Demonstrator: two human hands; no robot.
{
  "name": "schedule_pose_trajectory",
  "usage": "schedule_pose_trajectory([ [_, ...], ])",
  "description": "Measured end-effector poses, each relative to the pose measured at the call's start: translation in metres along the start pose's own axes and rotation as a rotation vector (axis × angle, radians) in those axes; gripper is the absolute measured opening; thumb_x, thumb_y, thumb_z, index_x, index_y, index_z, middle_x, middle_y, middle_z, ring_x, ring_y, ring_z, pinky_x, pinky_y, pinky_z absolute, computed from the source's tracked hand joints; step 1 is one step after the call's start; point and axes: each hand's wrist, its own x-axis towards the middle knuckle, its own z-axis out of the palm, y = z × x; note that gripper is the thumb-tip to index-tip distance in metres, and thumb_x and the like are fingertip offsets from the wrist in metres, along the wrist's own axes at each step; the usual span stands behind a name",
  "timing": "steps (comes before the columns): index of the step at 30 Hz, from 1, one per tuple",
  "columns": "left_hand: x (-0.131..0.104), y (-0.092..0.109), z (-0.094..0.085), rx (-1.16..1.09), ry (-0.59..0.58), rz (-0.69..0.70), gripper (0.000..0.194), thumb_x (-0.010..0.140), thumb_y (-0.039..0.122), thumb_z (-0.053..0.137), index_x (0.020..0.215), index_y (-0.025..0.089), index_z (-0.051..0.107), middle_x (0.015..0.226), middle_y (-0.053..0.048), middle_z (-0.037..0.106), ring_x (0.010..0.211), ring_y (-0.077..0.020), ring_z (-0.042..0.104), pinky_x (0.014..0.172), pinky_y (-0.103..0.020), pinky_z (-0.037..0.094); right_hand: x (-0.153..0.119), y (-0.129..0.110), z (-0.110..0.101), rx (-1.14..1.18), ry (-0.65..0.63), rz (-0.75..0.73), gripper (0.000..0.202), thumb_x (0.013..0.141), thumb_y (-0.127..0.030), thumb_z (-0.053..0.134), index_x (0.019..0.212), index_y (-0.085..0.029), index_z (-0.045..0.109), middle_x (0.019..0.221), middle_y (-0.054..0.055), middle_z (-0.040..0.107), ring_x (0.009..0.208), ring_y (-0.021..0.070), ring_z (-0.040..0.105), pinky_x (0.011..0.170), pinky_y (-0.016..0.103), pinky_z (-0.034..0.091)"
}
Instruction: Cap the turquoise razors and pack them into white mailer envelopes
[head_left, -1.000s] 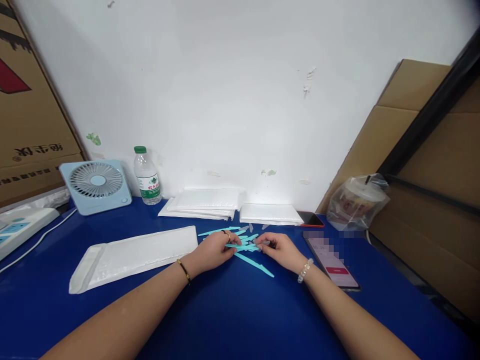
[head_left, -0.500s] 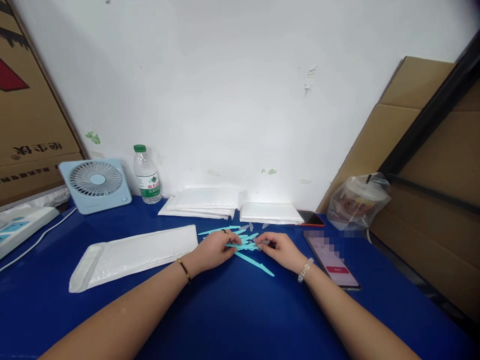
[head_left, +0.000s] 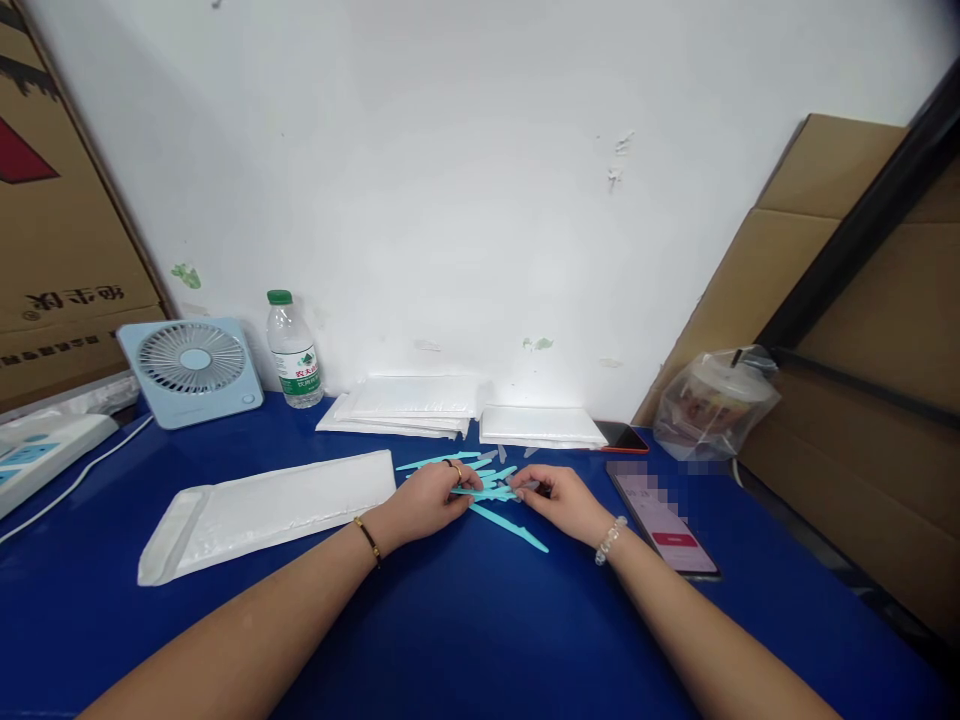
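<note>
Several thin turquoise plastic pieces [head_left: 499, 478] lie in a loose heap on the blue table [head_left: 465, 620], with a few greyish translucent pieces [head_left: 502, 453] behind them. At the left side of the heap, my left hand [head_left: 433, 497] is closed with thumb and fingers on a turquoise piece. My right hand [head_left: 564, 503] pinches at the right end of the heap; a greyish piece shows at its fingertips. One long turquoise piece [head_left: 511, 527] lies apart, slanting toward the front between the hands. Left of my left hand lies a white padded envelope [head_left: 277, 510].
Stacked white envelopes [head_left: 409, 398] and more envelopes [head_left: 540, 425] lie by the wall. A blue fan [head_left: 196, 370], bottle [head_left: 295, 355] and power strip [head_left: 49, 455] stand left. Right are a phone [head_left: 664, 520], another phone [head_left: 624, 437] and a bagged cup [head_left: 716, 400].
</note>
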Motion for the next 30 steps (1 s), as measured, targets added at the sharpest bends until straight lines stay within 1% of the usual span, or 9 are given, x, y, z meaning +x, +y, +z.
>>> schedule_pose_trajectory([
  [17,0.0001,0.0008,-0.0003,0.009,-0.009,0.002,0.022,0.081,0.022,0.049,0.098,0.022,0.062,0.099,-0.002,0.063,0.087,-0.0157,0.058,0.077,-0.026,0.045,-0.0004,-0.0008,-0.0003,-0.016,-0.005,-0.001,0.018,0.08,-0.027,0.052,0.088,-0.02,0.067,0.081,0.002,0.068,0.062,0.0124,0.056,0.056,0.023,0.043],
  [23,-0.0002,0.0,0.0,0.008,-0.005,0.01,0.022,0.081,0.021,0.049,0.099,0.022,0.061,0.1,-0.002,0.063,0.087,-0.0151,0.057,0.077,-0.026,0.045,-0.0002,0.0001,0.0003,-0.003,-0.005,-0.008,0.017,0.08,-0.026,0.052,0.088,-0.02,0.067,0.083,0.002,0.068,0.065,0.0128,0.057,0.059,0.023,0.044],
  [30,-0.0004,0.0011,-0.0008,0.033,-0.017,0.018,0.022,0.081,0.021,0.048,0.099,0.021,0.061,0.1,-0.002,0.063,0.087,-0.0157,0.057,0.078,-0.027,0.045,-0.0005,-0.0008,0.0003,-0.016,-0.001,-0.016,0.018,0.08,-0.026,0.052,0.088,-0.019,0.067,0.082,0.002,0.068,0.062,0.0124,0.056,0.057,0.023,0.043],
])
